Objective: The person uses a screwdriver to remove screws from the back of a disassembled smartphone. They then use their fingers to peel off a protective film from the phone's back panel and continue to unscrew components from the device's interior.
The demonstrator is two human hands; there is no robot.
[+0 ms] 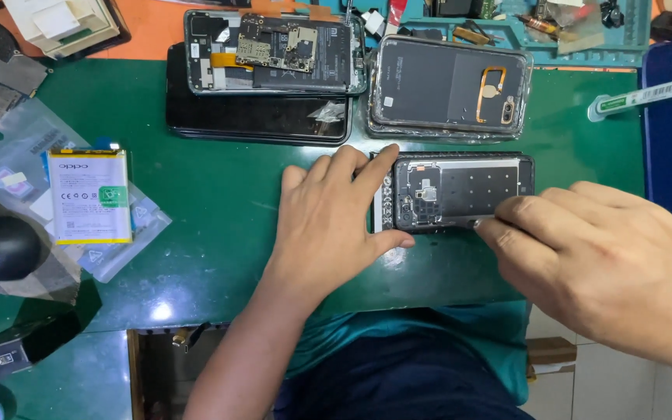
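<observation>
- The opened phone (460, 190) lies flat on the green mat (219, 202), just right of centre, its back cover off and its inner frame and metal shield bare; the rig forbids guessing what comes after, so only this much shows as done.
- The left hand (336, 218) rests open and flat at the phone's nine o'clock end, index finger along the top corner and thumb under the lower edge, steadying it without closing around it.
- The right hand (600, 257) is curled at the phone's five o'clock edge, fingertips pinched together against the rim; whether they hold a small tool or part I cannot tell.
- At twelve o'clock lies a second phone in a clear case (449, 89); at eleven o'clock an opened phone with its circuit board showing (274, 50) sits on a black phone (258, 117).
- At nine o'clock, well apart, a white battery (89, 196) lies on a clear bag; a white tube (639, 97) lies at two o'clock.
</observation>
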